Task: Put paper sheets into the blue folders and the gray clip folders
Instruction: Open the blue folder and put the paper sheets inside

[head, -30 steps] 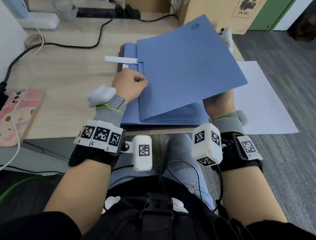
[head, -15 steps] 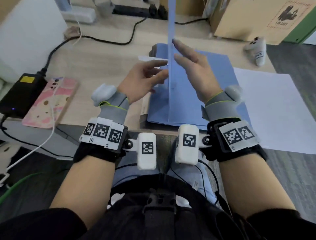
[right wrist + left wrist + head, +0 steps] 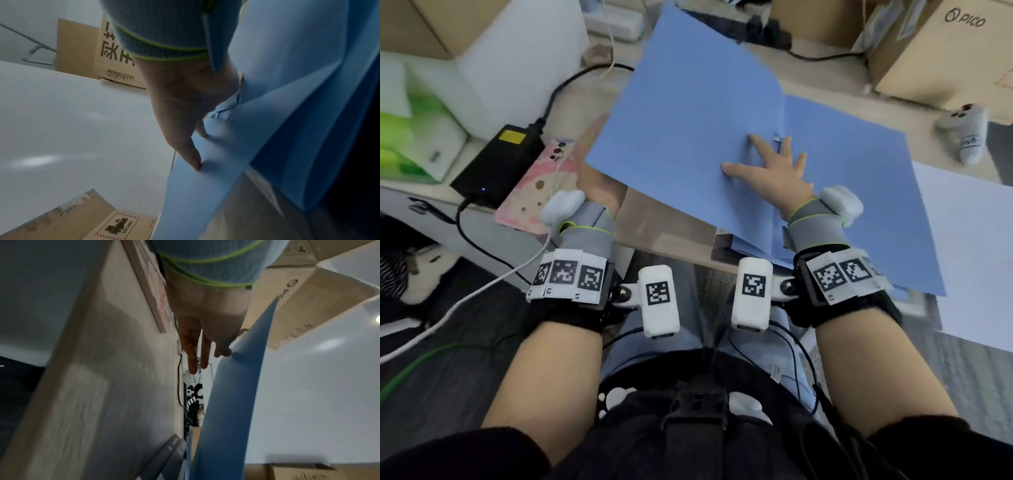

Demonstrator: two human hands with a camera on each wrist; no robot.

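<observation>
A blue folder [image 3: 688, 113] lies open on the desk, on top of other blue folders [image 3: 859, 240]. Its left cover tilts up over my left hand [image 3: 201, 360], whose straight fingers touch the cover's underside [image 3: 230, 386]. In the head view only that hand's wrist shows. My right hand [image 3: 770, 161] lies flat with fingers spread on the folder's inside, by the fold. A gray clip folder [image 3: 168, 456] lies under the blue stack. A white paper sheet [image 3: 969, 246] lies to the right, past the desk edge.
A pink-cased phone [image 3: 541, 192] and a black power adapter [image 3: 500, 161] with cables lie at the left. Cardboard boxes [image 3: 945, 51] stand at the back right, and a small gray plush toy [image 3: 962, 137] is near them. A green box [image 3: 400, 137] sits far left.
The folder's cover went from lifted, through upright, over to the left. My right hand let it go and now presses flat on the inside. My left hand moved under the cover.
</observation>
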